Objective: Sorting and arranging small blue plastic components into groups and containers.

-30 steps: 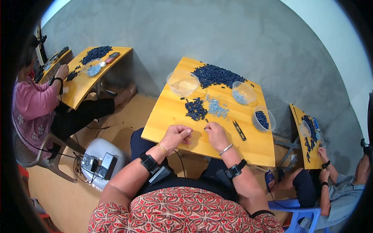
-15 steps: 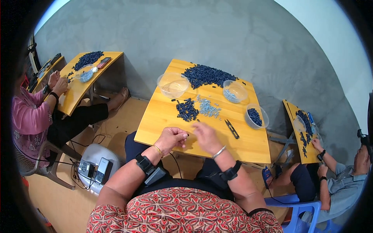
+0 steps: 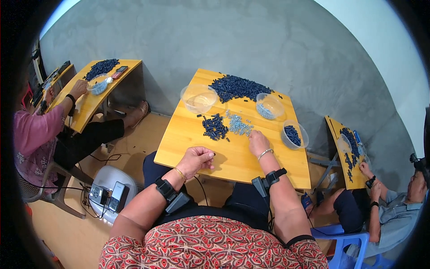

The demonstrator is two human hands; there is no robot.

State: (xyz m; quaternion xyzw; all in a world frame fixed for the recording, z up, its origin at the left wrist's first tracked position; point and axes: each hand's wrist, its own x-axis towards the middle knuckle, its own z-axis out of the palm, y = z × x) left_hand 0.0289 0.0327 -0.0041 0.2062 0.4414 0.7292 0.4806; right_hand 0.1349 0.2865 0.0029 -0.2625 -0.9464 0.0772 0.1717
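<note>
My left hand (image 3: 197,161) is over the near left part of the wooden table (image 3: 174,145), thumb and fingers pinching a small dark tube-shaped piece (image 3: 214,154). My right hand (image 3: 259,143) reaches to the right edge of a pile of small light-blue pieces (image 3: 240,125), fingers drawn together. What its fingertips hold, if anything, is too small to tell. A small heap of dark blue tube pieces (image 3: 215,127) lies left of the light-blue pile. The black thread snips are hidden, with my right hand over where they lay.
A large dark blue heap (image 3: 237,87) covers the table's far side. Clear round bowls stand around: one at left (image 3: 183,99), one with light-blue pieces (image 3: 281,105), one with dark pieces (image 3: 306,134). Co-workers sit at a left table (image 3: 87,110) and a right table (image 3: 345,168).
My right hand has moved right and away from my left hand to the light-blue pile, covering the snips. My left hand keeps its pinch. The left co-worker's arm has reached toward their bowl.
</note>
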